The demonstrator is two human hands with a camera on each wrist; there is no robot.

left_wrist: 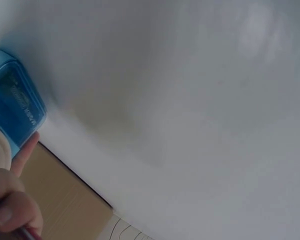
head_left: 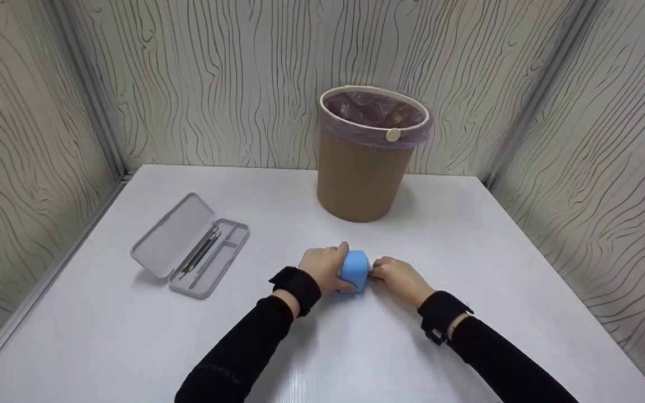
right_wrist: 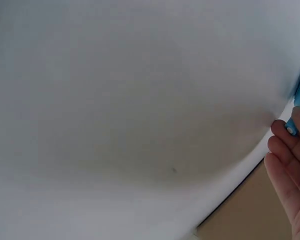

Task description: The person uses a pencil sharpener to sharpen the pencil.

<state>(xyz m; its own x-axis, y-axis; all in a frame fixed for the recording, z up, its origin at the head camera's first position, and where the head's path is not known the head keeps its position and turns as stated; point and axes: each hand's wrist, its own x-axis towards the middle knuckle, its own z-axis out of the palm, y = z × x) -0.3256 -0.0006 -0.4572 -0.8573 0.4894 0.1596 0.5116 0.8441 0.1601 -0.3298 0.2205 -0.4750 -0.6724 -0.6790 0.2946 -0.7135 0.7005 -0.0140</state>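
A blue pencil sharpener (head_left: 354, 270) stands low over the table in the head view. My left hand (head_left: 325, 267) grips its left side, thumb near the top. On the opposite side, my right hand (head_left: 398, 279) has its fingers closed at a small white part of it. The right wrist view shows thumb and fingers pinching a small blue piece (right_wrist: 290, 127) with a pale end, beside the sharpener's edge. A see-through blue drawer (left_wrist: 17, 102) and cream round part show in the left wrist view. Below them, curled fingers surround a thin dark-red rod (left_wrist: 27, 233).
An open grey pencil case (head_left: 205, 294) lies at left, with several pencils (head_left: 199, 252) inside. A brown bin (head_left: 356, 173) with a purple liner stands at the back. Patterned panels (head_left: 216, 84) enclose the white table (head_left: 277, 212) behind and on both sides.
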